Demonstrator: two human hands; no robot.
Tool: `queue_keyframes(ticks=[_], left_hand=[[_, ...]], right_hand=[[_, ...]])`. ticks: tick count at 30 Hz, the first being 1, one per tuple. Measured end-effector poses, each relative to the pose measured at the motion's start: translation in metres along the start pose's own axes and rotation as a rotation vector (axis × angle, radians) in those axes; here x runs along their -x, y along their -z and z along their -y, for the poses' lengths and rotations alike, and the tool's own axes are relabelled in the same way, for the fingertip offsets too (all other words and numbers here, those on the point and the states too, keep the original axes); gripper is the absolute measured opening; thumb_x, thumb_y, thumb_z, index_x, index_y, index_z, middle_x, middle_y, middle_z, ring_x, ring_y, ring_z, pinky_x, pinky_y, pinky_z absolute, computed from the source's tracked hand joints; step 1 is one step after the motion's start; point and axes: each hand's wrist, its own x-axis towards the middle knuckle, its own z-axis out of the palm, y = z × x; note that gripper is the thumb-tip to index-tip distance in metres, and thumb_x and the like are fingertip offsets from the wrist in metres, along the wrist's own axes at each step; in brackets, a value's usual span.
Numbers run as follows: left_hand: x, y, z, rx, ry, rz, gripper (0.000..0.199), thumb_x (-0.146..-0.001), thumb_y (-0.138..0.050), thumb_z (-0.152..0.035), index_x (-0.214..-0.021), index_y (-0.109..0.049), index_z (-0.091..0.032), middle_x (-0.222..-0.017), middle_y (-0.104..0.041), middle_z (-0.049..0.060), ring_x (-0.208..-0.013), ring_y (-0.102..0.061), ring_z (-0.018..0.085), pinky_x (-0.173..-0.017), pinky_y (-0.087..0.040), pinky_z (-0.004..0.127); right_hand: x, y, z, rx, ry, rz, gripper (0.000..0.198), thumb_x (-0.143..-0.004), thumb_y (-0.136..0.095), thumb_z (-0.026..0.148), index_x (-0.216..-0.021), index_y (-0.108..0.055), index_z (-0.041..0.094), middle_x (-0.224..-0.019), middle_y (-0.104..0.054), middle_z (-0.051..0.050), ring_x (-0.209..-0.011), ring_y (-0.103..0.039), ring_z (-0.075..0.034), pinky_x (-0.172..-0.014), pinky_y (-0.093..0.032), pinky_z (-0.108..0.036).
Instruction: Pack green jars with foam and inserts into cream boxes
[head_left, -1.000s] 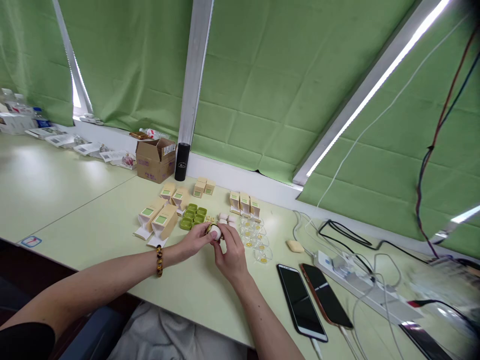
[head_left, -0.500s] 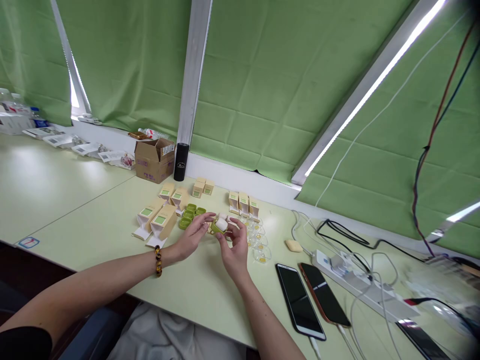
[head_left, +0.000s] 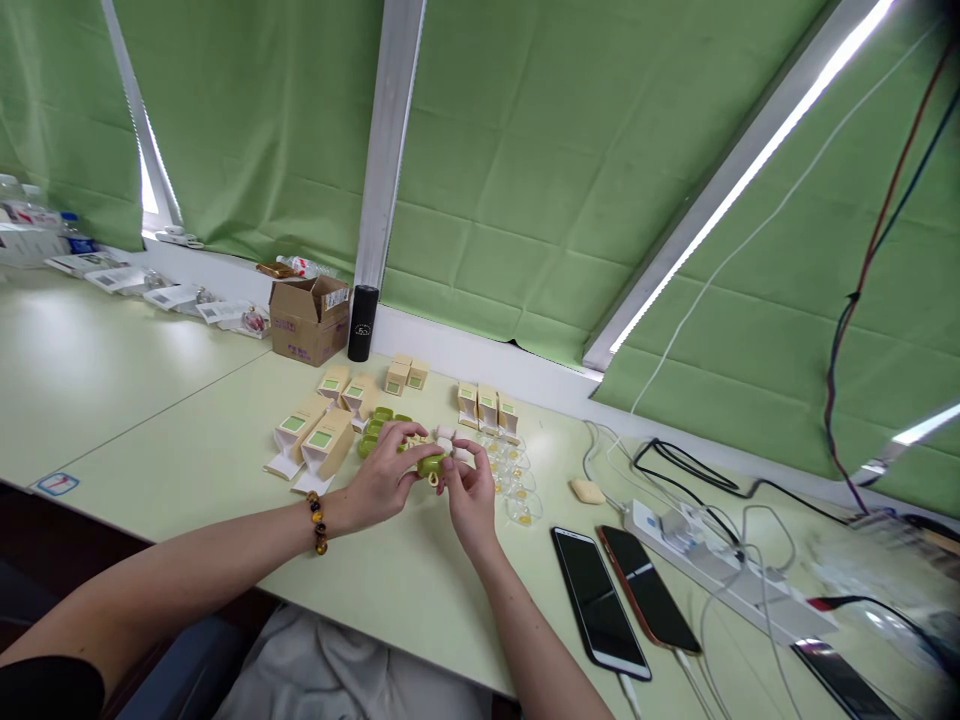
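Between both hands is a small olive-green case (head_left: 430, 466) with a pale loop at its lower end. My left hand (head_left: 381, 474) has its fingers closed over the case's left side. My right hand (head_left: 468, 492) pinches the right side with thumb and fingers. Just behind them sit small white blocks (head_left: 445, 436), partly hidden by the fingers. More green cases (head_left: 373, 428) lie in rows beyond my left hand, partly covered by it. Clear plastic pieces with yellow centres (head_left: 523, 505) are lined up right of my right hand.
Several open cream boxes (head_left: 328, 445) with green labels stand at the left, others (head_left: 487, 408) behind. A brown carton (head_left: 307, 322) and black tumbler (head_left: 363, 324) are at the back. Phones (head_left: 600, 600), cables and a power strip (head_left: 720, 570) occupy the right, near a beige block (head_left: 587, 491).
The green case has turned over: its white contents faced me before, and its green outside with the loop shows now. My left hand has closed further around it.
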Motion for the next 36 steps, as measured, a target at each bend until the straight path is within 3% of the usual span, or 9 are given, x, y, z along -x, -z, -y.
queue_keyframes(ticks=[5,13,17,20,23,26,30,36], left_hand=[[0.0,0.001,0.003,-0.042,-0.001,-0.019,0.046,-0.092,-0.063,-0.006,-0.134,-0.065,-0.025,-0.128,-0.056,0.013,-0.125,-0.052,0.03,-0.106,-0.051,0.049],[-0.003,0.0,0.002,0.121,0.196,-0.048,0.042,-0.089,-0.079,-0.025,-0.129,-0.068,-0.023,-0.123,-0.063,0.012,-0.121,-0.055,0.03,-0.105,-0.051,0.049],[-0.009,-0.001,0.003,0.385,0.41,-0.06,0.039,-0.079,-0.088,-0.032,-0.114,-0.074,-0.02,-0.117,-0.066,0.012,-0.112,-0.061,0.029,-0.098,-0.052,0.044],[-0.012,-0.003,0.006,0.792,0.598,-0.025,0.036,-0.075,-0.091,-0.035,-0.102,-0.075,-0.016,-0.102,-0.069,0.009,-0.096,-0.065,0.024,-0.087,-0.053,0.036],[-0.013,-0.005,0.012,1.137,0.715,-0.055,0.032,-0.075,-0.092,-0.031,-0.097,-0.075,-0.015,-0.095,-0.07,0.006,-0.088,-0.064,0.018,-0.082,-0.05,0.029],[-0.013,-0.008,0.019,1.296,0.777,-0.112,0.028,-0.077,-0.091,-0.027,-0.097,-0.075,-0.016,-0.097,-0.069,0.004,-0.085,-0.061,0.014,-0.078,-0.049,0.025],[-0.013,-0.009,0.024,1.392,0.845,-0.144,0.02,-0.081,-0.088,-0.028,-0.086,-0.073,-0.015,-0.092,-0.068,0.004,-0.083,-0.061,0.014,-0.077,-0.05,0.025],[-0.01,-0.012,0.026,1.39,0.903,-0.169,0.025,-0.082,-0.088,-0.035,-0.089,-0.076,-0.013,-0.093,-0.073,0.008,-0.083,-0.065,0.015,-0.077,-0.052,0.026]], right_hand=[[0.001,0.001,0.001,-0.026,0.028,0.007,0.044,-0.095,-0.065,0.063,-0.115,-0.056,0.025,-0.065,-0.062,0.005,-0.059,-0.059,-0.015,-0.062,-0.05,-0.029],[0.005,0.003,0.0,-0.042,0.128,0.041,0.037,-0.101,-0.06,0.054,-0.12,-0.06,0.023,-0.077,-0.067,0.0,-0.069,-0.062,-0.017,-0.068,-0.052,-0.032],[0.006,0.003,0.001,-0.017,0.138,0.08,0.036,-0.102,-0.057,0.053,-0.124,-0.059,0.024,-0.083,-0.072,-0.003,-0.073,-0.064,-0.019,-0.071,-0.052,-0.034],[0.006,0.004,0.004,-0.013,0.136,0.078,0.037,-0.103,-0.056,0.053,-0.125,-0.057,0.025,-0.087,-0.074,-0.004,-0.072,-0.063,-0.019,-0.069,-0.051,-0.034],[0.005,0.006,0.007,-0.009,0.129,0.02,0.036,-0.103,-0.056,0.053,-0.124,-0.057,0.024,-0.084,-0.074,-0.004,-0.068,-0.06,-0.017,-0.065,-0.049,-0.032],[0.003,0.009,0.009,-0.001,0.137,-0.052,0.033,-0.102,-0.058,0.051,-0.121,-0.059,0.023,-0.08,-0.073,-0.002,-0.065,-0.058,-0.016,-0.062,-0.047,-0.03],[-0.001,0.016,0.014,0.022,0.166,-0.161,0.031,-0.1,-0.062,0.049,-0.117,-0.061,0.023,-0.078,-0.072,-0.001,-0.063,-0.057,-0.015,-0.061,-0.047,-0.029],[-0.01,0.043,0.038,0.252,0.278,-0.376,0.029,-0.094,-0.067,0.047,-0.098,-0.072,0.019,-0.08,-0.071,-0.004,-0.067,-0.06,-0.016,-0.064,-0.051,-0.03]])
